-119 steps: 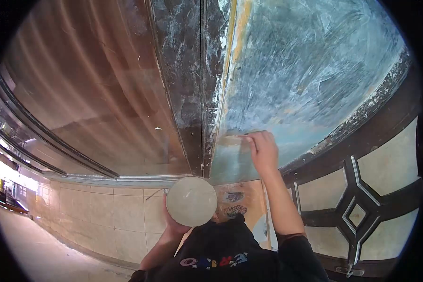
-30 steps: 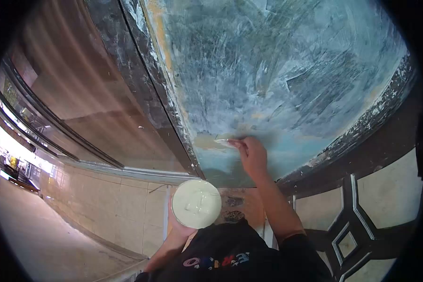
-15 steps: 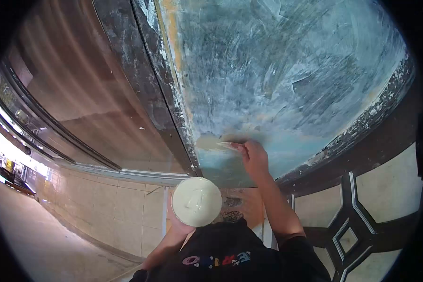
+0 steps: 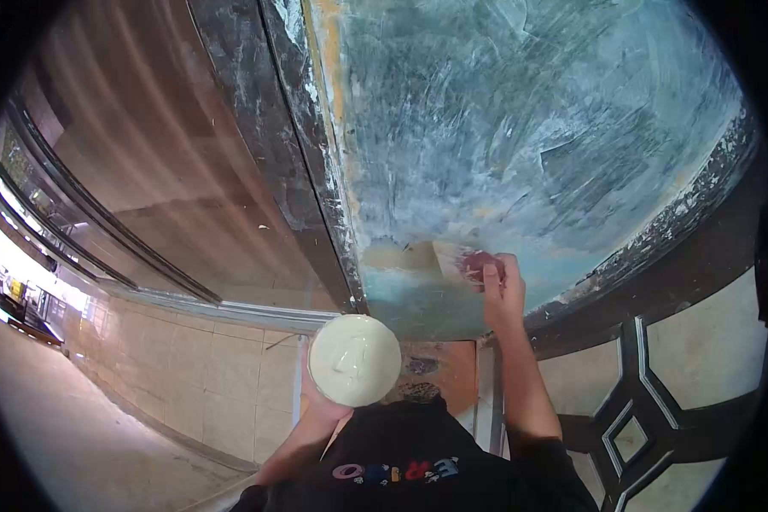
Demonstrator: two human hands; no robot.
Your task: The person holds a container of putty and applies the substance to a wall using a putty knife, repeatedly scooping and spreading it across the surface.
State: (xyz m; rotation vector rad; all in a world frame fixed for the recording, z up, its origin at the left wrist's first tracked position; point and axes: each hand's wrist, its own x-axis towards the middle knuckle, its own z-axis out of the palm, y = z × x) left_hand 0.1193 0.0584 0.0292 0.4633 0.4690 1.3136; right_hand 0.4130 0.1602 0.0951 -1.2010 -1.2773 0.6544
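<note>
My left hand (image 4: 322, 404) is wrapped round a round container (image 4: 355, 360) filled with creamy white paste, close to my body. My right hand (image 4: 505, 286) grips a scraper with a reddish handle and a pale, wide blade (image 4: 454, 261). The blade lies at the lower part of a blue-grey, streaked wall panel (image 4: 486, 145). Left of the blade, a beige smear (image 4: 388, 256) shows on the panel.
A dark frame (image 4: 303, 154) with flaking white paint borders the panel on the left, beside a brown glossy pane (image 4: 162, 162). Dark geometric lattice (image 4: 630, 431) stands at the lower right. Beige floor tiles (image 4: 222, 358) lie at lower left.
My right hand has moved right with the scraper, whose blade face is now turned more into view. My left hand and the container are almost unmoved.
</note>
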